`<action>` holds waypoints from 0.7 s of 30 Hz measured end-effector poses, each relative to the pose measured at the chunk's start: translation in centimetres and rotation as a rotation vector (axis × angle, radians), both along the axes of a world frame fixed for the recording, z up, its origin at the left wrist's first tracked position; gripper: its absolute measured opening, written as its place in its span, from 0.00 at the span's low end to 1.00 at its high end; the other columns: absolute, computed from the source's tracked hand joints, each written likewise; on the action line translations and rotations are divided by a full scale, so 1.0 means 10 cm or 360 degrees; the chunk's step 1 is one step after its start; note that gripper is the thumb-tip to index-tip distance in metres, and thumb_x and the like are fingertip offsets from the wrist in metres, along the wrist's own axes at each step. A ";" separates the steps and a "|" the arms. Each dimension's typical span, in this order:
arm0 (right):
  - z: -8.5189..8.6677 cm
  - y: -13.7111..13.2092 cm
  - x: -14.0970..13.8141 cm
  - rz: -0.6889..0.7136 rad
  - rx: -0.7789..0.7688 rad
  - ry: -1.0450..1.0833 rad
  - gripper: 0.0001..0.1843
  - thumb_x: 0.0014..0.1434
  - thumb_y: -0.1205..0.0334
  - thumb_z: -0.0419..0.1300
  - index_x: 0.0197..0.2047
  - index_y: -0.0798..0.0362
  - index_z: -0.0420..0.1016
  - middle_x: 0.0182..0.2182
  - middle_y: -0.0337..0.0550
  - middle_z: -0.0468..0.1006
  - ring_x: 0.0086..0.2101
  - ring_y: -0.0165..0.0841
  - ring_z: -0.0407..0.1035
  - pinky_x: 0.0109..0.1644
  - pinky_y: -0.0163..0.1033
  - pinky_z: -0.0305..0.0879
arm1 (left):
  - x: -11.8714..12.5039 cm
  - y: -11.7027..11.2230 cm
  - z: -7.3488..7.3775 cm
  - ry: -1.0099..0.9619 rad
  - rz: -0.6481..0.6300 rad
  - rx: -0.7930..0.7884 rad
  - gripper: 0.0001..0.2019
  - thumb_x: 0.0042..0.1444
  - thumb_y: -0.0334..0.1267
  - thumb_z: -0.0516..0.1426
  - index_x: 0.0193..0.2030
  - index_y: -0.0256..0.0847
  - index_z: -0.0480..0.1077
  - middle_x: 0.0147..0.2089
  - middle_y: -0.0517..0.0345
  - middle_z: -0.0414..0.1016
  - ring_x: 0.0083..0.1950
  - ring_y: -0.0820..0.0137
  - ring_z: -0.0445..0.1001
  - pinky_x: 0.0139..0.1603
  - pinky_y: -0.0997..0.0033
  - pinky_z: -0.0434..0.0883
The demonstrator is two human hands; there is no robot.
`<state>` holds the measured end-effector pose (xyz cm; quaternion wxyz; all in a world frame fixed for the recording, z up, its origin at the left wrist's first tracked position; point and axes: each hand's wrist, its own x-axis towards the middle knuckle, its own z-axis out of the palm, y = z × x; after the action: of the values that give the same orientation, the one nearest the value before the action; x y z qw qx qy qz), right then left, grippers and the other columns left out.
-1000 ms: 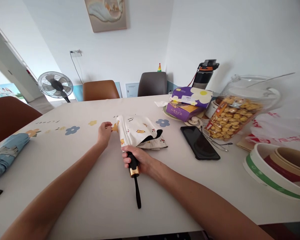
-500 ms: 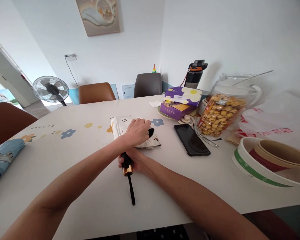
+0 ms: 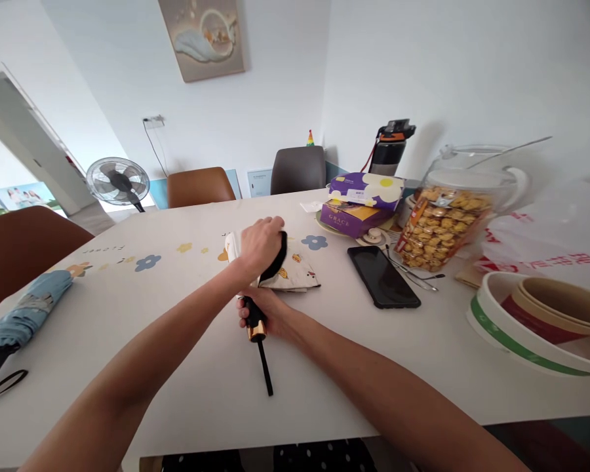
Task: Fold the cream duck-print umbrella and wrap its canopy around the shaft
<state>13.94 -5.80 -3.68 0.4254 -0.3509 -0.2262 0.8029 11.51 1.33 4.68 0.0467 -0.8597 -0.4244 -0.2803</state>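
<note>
A folded white umbrella with small printed figures lies on the table before me, its canopy bunched. My right hand is closed round its black handle, which ends in a gold-coloured cap with a black wrist strap hanging towards me. My left hand crosses above the right one and is closed on the canopy. Beside its fingers a black piece of fabric stands up; whether it is a fastening band or the canopy's dark underside I cannot tell. The left fingertips are partly hidden.
A blue folded umbrella lies at the left. To the right are a black phone, glasses, a snack-filled plastic jug, a purple box, a black bottle and paper bowls.
My left hand has shifted slightly away from me over the canopy, and more of the black fabric shows. The right hand keeps its hold on the handle. The view has turned slightly left.
</note>
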 end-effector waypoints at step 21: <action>0.15 -0.06 0.02 -0.0014 -0.0032 0.0081 0.08 0.52 0.67 0.62 0.32 0.55 0.64 0.19 0.31 0.63 0.15 0.21 0.57 0.16 0.30 0.61 | -1.58 0.12 -0.26 -0.1354 0.0413 -0.0859 0.24 0.34 0.28 0.46 0.37 0.41 0.76 0.32 0.57 0.74 0.24 0.72 0.70 0.23 0.73 0.69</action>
<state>14.19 -6.39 -2.15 0.4311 -0.3356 -0.2057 0.8120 -4.27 2.56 2.08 -0.3189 -0.5916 -0.5660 -0.4776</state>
